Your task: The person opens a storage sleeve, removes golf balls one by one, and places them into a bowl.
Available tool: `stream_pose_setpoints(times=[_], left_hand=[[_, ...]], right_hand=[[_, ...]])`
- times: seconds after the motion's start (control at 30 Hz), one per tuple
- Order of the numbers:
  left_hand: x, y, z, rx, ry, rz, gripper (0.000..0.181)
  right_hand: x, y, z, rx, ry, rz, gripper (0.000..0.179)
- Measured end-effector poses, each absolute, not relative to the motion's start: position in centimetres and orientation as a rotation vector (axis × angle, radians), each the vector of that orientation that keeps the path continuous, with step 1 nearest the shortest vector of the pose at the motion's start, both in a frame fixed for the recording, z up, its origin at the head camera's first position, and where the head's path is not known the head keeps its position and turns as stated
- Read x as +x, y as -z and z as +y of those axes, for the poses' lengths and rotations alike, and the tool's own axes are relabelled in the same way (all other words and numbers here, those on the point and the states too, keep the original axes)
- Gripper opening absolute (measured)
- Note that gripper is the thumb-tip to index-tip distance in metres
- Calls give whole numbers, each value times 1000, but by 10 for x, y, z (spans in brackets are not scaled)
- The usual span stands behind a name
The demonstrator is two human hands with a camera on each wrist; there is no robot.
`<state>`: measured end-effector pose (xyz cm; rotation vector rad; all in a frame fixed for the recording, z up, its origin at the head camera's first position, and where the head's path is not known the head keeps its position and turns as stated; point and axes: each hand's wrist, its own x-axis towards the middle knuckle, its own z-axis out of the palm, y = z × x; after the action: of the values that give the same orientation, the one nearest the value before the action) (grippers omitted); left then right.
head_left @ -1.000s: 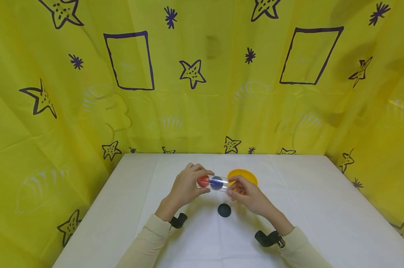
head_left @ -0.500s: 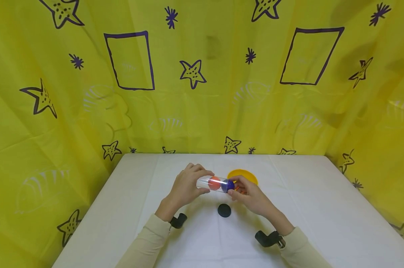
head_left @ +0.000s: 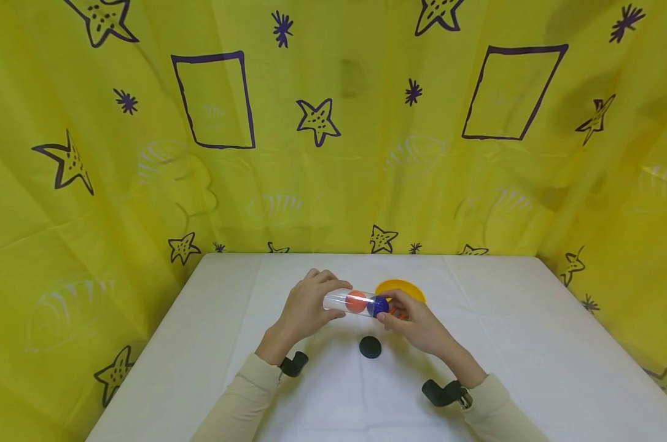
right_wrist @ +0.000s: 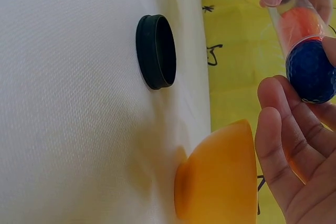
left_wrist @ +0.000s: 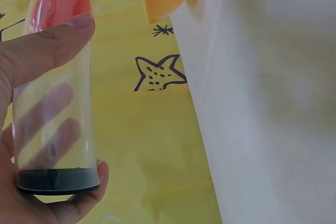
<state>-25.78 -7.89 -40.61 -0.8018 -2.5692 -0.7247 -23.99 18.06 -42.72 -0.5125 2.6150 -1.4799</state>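
Observation:
My left hand [head_left: 309,301] grips a clear tube [head_left: 336,299], fingers and thumb wrapped around it. A black cap [left_wrist: 59,180] closes the tube's left end; its other end is uncapped. Inside lies an orange-red ball [right_wrist: 300,23], with a dimpled blue golf ball [right_wrist: 311,72] at the mouth, partly sticking out. My right hand [head_left: 413,319] holds the blue golf ball between thumb and fingers at that mouth, its other fingers loosely bent in the right wrist view. The tube is held nearly level above the table, tipped slightly down to the right.
A loose black cap [head_left: 370,347] lies on the white table [head_left: 322,393], nearer than the tube. Behind the right hand stands a yellow bowl [head_left: 401,285], partly hidden by it. A patterned yellow curtain [head_left: 333,184] hangs around the table's back and sides.
Both balls have slid rightward along the tube, and the blue golf ball has come partly out at the mouth against the right fingers. The hands have barely moved.

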Motion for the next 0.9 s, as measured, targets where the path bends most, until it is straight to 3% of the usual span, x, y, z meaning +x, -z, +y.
stream_pose_setpoints(times=[0.9], left_hand=[[-262, 409, -82, -782, 759, -2574, 48]], right_hand=[[-242, 430, 182, -527, 1474, 2690, 40]])
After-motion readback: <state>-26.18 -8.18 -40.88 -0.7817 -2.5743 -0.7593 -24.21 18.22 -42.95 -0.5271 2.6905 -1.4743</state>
